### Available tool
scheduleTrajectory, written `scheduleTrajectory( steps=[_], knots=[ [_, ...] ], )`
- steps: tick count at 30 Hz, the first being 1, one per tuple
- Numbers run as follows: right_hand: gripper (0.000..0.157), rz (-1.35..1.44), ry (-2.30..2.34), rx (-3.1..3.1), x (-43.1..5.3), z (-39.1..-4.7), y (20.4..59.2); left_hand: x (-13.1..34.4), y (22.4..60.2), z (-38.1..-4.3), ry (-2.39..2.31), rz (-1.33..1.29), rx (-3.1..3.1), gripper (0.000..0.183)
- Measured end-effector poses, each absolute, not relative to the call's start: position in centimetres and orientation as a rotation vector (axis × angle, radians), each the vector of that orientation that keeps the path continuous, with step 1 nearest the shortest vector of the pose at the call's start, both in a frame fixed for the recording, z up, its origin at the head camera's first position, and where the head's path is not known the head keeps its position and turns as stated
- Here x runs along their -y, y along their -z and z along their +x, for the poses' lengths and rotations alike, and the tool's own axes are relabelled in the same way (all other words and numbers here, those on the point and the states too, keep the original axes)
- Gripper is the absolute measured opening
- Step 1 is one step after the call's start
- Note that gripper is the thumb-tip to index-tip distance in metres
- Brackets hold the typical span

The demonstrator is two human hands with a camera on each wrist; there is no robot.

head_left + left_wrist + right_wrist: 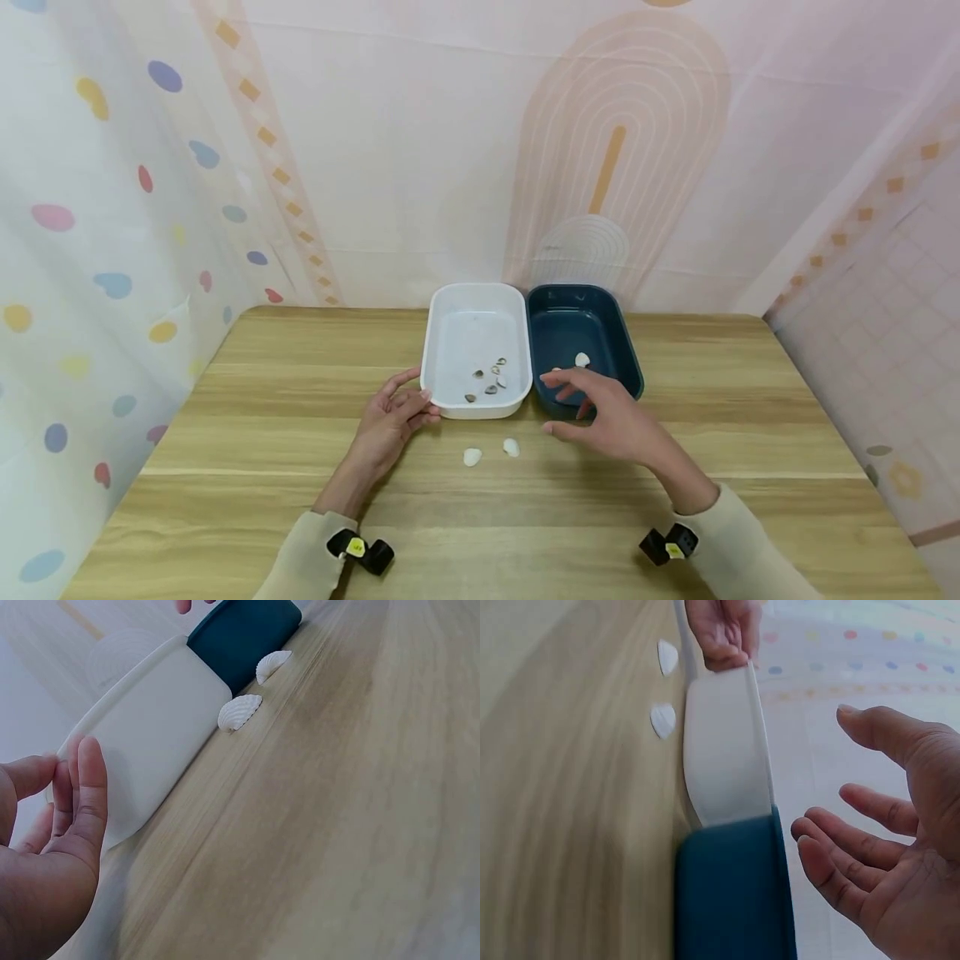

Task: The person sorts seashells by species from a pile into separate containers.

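Observation:
My left hand [390, 423] holds the near left corner of a white tray [476, 329], its thumb at the rim. Small brown and pale seashells [491, 389] lie in the near half of that tray. Over the near edge of a dark teal tray [573, 312] hovers my right hand [611, 417], fingers spread and nothing between them. A white shell [582, 359] sits inside the teal tray; another pale bit there is partly hidden by the right hand. Two white ribbed shells, a left one [472, 457] and a right one [512, 447], lie on the table before the trays.
The two trays stand side by side at the back of the wooden table [300, 367]. Behind it hangs a patterned cloth [405, 167], and more cloth covers both sides.

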State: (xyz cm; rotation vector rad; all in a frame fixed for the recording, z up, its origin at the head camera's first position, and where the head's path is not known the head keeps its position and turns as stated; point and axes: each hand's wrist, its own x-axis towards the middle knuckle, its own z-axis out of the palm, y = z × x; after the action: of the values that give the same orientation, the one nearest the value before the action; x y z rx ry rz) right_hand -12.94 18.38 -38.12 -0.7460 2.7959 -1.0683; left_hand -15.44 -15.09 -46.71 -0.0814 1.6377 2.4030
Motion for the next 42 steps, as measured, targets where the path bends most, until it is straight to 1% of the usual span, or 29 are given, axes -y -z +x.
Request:
scheduleTrajectory(
  steps=[12,22,32,36,42],
  knots=[
    [0.056,-0.765,1.216,-2.627,-16.8,-11.7,39.9,15.2,46.5,-15.4,-2.403,-0.064,-1.644,0.058],
    [0.055,-0.726,1.179,-2.533,-15.6,-11.5,41.4,15.0,46.6,-15.4,-2.412,-0.074,-1.634,0.057],
    [0.040,-0.637,1.125,-2.542,-14.6,-12.3,43.5,14.9,46.5,-15.4,-2.413,-0.059,-1.630,0.058],
    [0.031,-0.591,1.102,-2.565,-14.1,-12.6,43.9,14.9,46.5,-15.4,-2.412,-0.052,-1.630,0.058],
    [0.023,-0.548,1.044,-2.615,-13.7,-12.8,44.2,14.9,46.4,-15.4,-2.405,-0.060,-1.639,0.058]
  ],
)
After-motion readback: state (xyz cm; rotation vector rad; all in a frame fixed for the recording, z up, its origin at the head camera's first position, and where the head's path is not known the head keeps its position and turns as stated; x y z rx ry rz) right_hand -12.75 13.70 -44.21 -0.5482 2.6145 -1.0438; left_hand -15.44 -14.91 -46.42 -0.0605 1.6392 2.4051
